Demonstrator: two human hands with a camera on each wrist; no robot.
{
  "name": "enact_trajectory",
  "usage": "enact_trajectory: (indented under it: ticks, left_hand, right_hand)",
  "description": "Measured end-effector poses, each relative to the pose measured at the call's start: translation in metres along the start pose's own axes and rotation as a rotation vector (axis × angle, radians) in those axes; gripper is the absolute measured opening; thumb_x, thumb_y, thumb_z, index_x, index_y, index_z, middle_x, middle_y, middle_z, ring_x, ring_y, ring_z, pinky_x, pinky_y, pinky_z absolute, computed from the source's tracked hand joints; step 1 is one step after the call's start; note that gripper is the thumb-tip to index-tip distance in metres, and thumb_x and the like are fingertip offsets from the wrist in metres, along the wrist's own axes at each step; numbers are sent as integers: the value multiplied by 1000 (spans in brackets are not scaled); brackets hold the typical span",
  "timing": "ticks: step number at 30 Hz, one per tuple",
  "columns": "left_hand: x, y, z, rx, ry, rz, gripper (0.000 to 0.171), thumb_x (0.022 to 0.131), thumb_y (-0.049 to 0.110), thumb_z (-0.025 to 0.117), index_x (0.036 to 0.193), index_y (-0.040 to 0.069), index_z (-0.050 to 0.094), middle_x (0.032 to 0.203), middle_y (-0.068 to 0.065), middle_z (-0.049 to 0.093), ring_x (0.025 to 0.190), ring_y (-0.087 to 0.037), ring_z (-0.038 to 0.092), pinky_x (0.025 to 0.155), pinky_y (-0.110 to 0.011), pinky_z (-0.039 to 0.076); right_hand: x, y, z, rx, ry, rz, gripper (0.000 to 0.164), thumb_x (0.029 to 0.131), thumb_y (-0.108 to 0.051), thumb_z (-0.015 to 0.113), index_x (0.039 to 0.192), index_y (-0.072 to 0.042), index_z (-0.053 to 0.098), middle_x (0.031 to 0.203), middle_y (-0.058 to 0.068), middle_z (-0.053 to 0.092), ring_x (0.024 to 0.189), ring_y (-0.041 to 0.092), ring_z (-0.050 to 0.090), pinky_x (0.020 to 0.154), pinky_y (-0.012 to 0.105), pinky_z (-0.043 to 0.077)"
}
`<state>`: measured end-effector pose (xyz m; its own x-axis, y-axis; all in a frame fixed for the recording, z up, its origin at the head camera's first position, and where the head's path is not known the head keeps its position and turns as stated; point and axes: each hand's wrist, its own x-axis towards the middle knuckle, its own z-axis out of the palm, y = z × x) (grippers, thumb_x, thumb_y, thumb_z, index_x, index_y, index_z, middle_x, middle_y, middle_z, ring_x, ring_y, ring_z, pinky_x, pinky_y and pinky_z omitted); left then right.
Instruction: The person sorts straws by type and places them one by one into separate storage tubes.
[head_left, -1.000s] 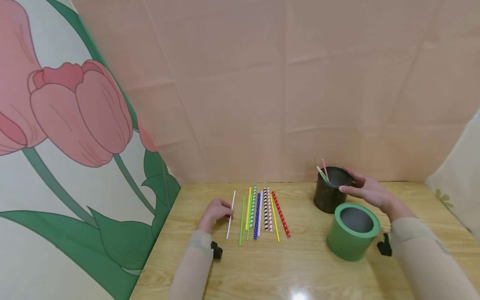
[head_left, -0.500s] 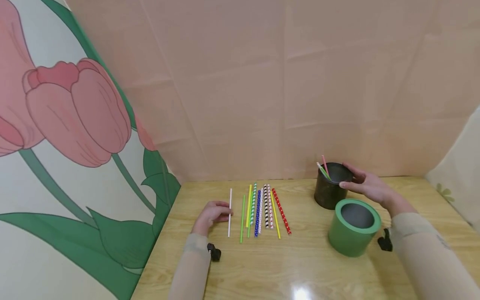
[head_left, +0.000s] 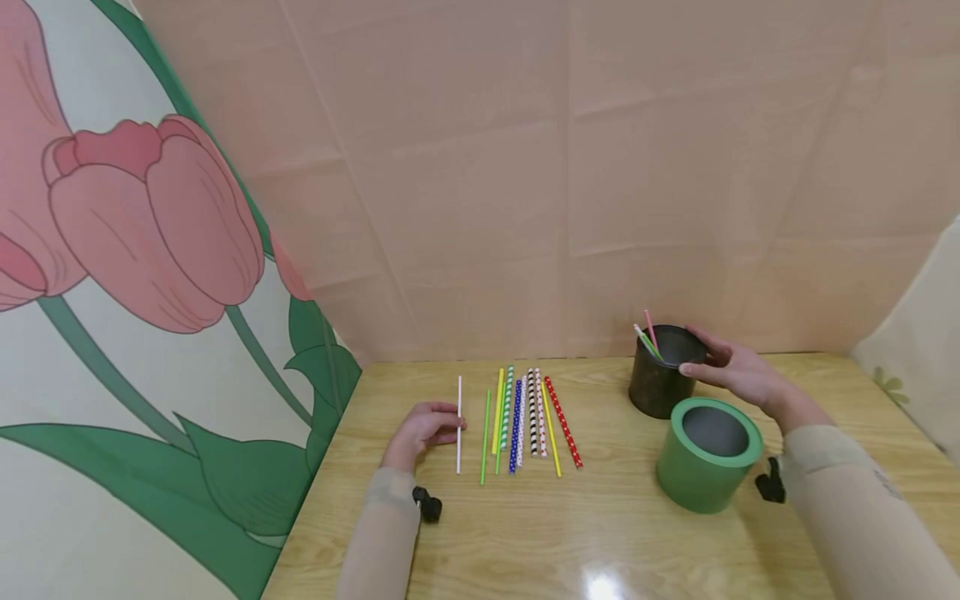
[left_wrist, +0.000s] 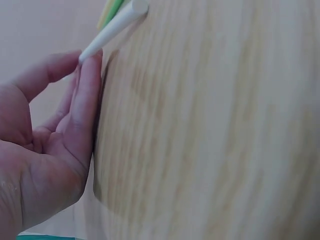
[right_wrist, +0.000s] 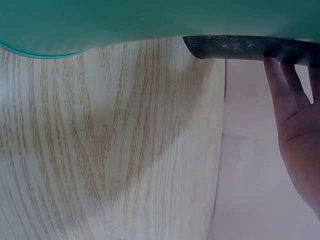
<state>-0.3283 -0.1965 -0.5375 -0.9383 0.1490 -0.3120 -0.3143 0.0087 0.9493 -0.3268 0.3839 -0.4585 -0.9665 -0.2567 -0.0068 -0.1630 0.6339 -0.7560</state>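
Note:
My left hand (head_left: 426,429) pinches a thin white straw (head_left: 459,400) between thumb and fingers at the left end of a row of straws. Close up in the left wrist view, the white straw (left_wrist: 117,27) sticks out past the fingertips, close to the tabletop. The row holds several colourful straws: green, yellow, striped, and dotted ones such as the red straw (head_left: 562,421). My right hand (head_left: 738,379) grips the black cup (head_left: 656,387) near its rim on the right side. A few straws (head_left: 649,336), pink, white and green, lean inside that upright cup.
A green cup (head_left: 697,479) with a thick rim stands in front of the black cup, beneath the right wrist. The wooden table (head_left: 525,542) ends at a pinkish-tan cloth backdrop (head_left: 487,208). A tulip-patterned panel (head_left: 165,225) borders the left side.
The white straw, slanted a second ago, now lies nearly straight away from me, pinched by the left hand, which has shifted slightly left. The right hand stays on the black cup.

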Motion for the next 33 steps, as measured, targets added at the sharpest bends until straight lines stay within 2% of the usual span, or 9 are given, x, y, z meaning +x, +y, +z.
enact_trajectory:
  ticks: [2, 8, 14, 20, 24, 26, 27, 30, 33]
  left_hand:
    - [0, -1, -1, -23, -10, 0, 44, 93, -10, 72, 134, -15, 58, 102, -19, 76, 92, -26, 77, 86, -40, 67]
    - [-3, -1, -3, -89, -38, 18, 46, 98, -7, 69, 140, -17, 52, 113, -25, 73, 96, -28, 76, 90, -42, 66]
    - [-6, 3, -2, -151, 0, 3, 43, 103, 3, 69, 140, -15, 55, 108, -20, 75, 92, -24, 76, 88, -41, 66]
    - [-12, -1, -1, -271, 34, 54, 42, 104, 6, 68, 140, -12, 55, 112, -16, 72, 92, -22, 74, 91, -42, 65]
    - [-15, -8, 2, -362, 48, 94, 39, 105, 4, 66, 139, -11, 55, 109, -13, 71, 89, -19, 72, 89, -37, 65]
    - [-17, -12, 2, -399, 51, 109, 39, 105, 3, 65, 140, -11, 54, 105, -10, 70, 87, -17, 71, 87, -34, 65]
    - [-17, -14, 2, -423, 53, 110, 39, 105, 2, 64, 140, -12, 53, 101, -9, 70, 85, -17, 71, 85, -32, 65]
    - [-19, -19, 2, -459, 51, 123, 34, 106, 1, 62, 138, -11, 56, 96, -6, 70, 83, -16, 71, 81, -30, 65]
    - [-21, -19, 2, -489, 48, 133, 21, 106, 0, 62, 127, -4, 66, 94, -5, 71, 83, -17, 72, 80, -30, 65]
  right_hand:
    - [-1, 0, 0, -1, 0, 1, 91, 106, -46, 67, 173, -19, 12, 161, 37, 39, 145, 55, 43, 104, 50, 53]
    - [0, 2, -1, 6, 6, -4, 90, 106, -45, 67, 173, -19, 13, 159, 36, 42, 143, 53, 46, 90, 22, 52]
    - [1, 5, -1, 10, 0, -7, 91, 106, -44, 67, 173, -17, 12, 161, 37, 39, 144, 54, 44, 87, 17, 49]
    - [2, 4, 0, 6, -7, 2, 90, 107, -45, 66, 173, -19, 11, 161, 37, 38, 145, 54, 43, 90, 22, 51]
    - [1, 4, 0, -3, -6, 8, 90, 107, -46, 65, 173, -19, 11, 162, 36, 37, 146, 54, 42, 100, 41, 53]
    - [1, 4, 0, -6, -5, 10, 90, 107, -46, 66, 173, -19, 11, 162, 35, 38, 146, 54, 42, 103, 47, 51]
    - [1, 3, 0, -1, -7, 12, 90, 107, -46, 66, 173, -19, 11, 162, 35, 38, 146, 54, 42, 103, 46, 52]
    - [2, 4, 0, 8, -8, 12, 91, 106, -46, 67, 173, -19, 12, 162, 35, 38, 146, 52, 42, 97, 29, 52]
    - [2, 3, 0, 13, -5, 9, 91, 106, -46, 67, 173, -19, 12, 162, 35, 38, 146, 52, 43, 88, 15, 48]
